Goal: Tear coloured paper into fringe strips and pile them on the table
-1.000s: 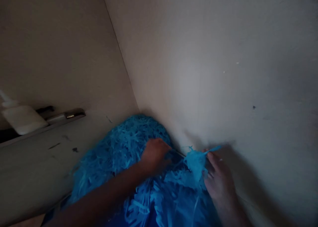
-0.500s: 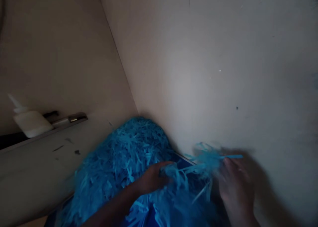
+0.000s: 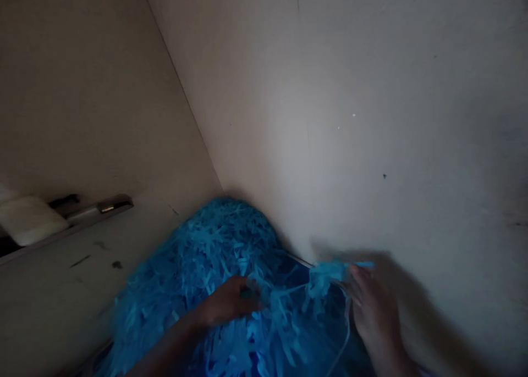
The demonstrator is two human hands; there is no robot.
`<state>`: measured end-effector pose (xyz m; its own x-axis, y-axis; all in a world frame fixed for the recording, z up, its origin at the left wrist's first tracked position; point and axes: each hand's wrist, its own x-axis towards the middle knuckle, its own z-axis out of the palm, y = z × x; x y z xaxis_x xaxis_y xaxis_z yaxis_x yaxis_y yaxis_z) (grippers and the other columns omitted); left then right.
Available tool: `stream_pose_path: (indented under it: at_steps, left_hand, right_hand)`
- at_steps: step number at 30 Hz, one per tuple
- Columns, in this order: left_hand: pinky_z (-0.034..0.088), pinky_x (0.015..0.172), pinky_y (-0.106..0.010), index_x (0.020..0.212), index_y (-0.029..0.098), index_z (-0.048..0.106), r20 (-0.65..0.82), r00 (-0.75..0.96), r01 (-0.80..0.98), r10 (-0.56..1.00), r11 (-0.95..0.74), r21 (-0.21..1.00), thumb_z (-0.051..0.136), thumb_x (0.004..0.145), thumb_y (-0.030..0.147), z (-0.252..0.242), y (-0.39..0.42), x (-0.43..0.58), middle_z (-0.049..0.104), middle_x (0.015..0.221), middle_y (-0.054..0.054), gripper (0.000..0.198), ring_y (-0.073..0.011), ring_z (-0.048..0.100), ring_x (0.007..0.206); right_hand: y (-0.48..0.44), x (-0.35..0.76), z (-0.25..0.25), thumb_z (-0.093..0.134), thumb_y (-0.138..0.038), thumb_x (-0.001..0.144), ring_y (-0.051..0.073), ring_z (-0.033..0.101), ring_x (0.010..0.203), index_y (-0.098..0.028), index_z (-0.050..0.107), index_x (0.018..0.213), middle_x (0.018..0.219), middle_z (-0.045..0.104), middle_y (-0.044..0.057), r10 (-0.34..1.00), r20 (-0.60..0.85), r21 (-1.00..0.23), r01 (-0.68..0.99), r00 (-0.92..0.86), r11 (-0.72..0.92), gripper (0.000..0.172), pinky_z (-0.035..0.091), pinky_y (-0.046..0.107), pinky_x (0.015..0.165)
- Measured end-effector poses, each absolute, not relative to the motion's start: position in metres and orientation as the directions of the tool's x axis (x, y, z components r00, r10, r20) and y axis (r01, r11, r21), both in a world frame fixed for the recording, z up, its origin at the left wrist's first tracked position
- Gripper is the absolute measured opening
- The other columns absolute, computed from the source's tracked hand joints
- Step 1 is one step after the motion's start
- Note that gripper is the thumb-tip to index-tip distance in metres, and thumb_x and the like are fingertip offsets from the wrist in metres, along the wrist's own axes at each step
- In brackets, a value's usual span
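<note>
A big heap of blue fringed paper (image 3: 206, 239) fills the corner in front of me. Over its near right side, my left hand (image 3: 233, 300) has thumb and fingers curled together on some of the fringe. Farther right, my right hand (image 3: 373, 305) pinches a bunch of blue paper strips (image 3: 328, 278), and one strip end pokes out past the fingertips. A thin line of blue fringe runs between the two hands. Below my right hand hangs a narrow pale strip (image 3: 347, 327). The dim light blurs the fingertips.
A plain light wall (image 3: 330, 118) rises close behind my right hand. To the left, a ledge (image 3: 94, 220) holds a whitish bottle (image 3: 31, 220), cut off by the frame, and a slim tool with a metallic part (image 3: 109, 207).
The view has shifted, so the bottle sits farther left and lower. My left hand has drawn left and my right hand's bunch appears less spread out. Both hands keep their hold.
</note>
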<state>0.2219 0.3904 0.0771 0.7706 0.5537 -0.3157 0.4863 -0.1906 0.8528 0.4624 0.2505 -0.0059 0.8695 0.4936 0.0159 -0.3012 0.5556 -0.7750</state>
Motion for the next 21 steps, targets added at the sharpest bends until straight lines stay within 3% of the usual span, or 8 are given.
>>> stream_pose_path:
  at_steps: [4,8,15,21]
  left_hand:
    - [0.046,0.073,-0.028,0.082,0.017,0.074,-0.313,0.736,0.488,0.600,-0.151,0.860,0.074,0.066,0.041,0.075,0.386,0.221,0.072,0.077,-0.001,0.029,-0.0173,0.061,0.073]
    - [0.046,0.078,-0.029,0.077,0.018,0.074,-0.304,0.735,0.458,0.606,-0.113,0.882,0.072,0.065,0.033,0.076,0.385,0.219,0.074,0.079,-0.001,0.019,-0.0205,0.064,0.081]
    - [0.046,0.077,-0.030,0.075,0.016,0.073,-0.304,0.781,0.440,0.545,-0.135,0.888,0.071,0.066,0.042,0.072,0.397,0.209,0.074,0.076,-0.004,0.027,-0.0213,0.064,0.077]
    - [0.045,0.076,-0.031,0.075,0.020,0.074,-0.337,0.598,0.546,0.727,-0.062,0.835,0.077,0.057,0.046,0.060,0.401,0.192,0.072,0.078,-0.001,0.032,-0.0230,0.063,0.080]
  right_hand:
    - [0.250,0.458,-0.006,0.089,-0.045,0.056,0.008,0.038,0.045,-0.021,0.061,0.071,0.057,0.053,-0.005,0.521,0.004,-0.796,-0.312,0.853,0.518,0.040,0.029,0.022,0.041]
    - [0.252,0.456,-0.008,0.085,-0.049,0.061,0.008,0.033,0.042,-0.020,0.061,0.072,0.051,0.049,-0.005,0.581,-0.005,-0.828,-0.329,0.814,0.454,0.040,0.024,0.022,0.039]
    - [0.264,0.449,-0.005,0.085,-0.049,0.061,0.010,0.040,0.048,-0.020,0.059,0.074,0.057,0.053,-0.005,0.554,-0.009,-0.800,-0.339,0.833,0.496,0.041,0.031,0.021,0.044]
    - [0.266,0.443,-0.006,0.081,-0.047,0.067,0.008,0.032,0.044,-0.020,0.064,0.083,0.053,0.043,-0.008,0.610,-0.004,-0.796,-0.372,0.793,0.478,0.036,0.023,0.021,0.041]
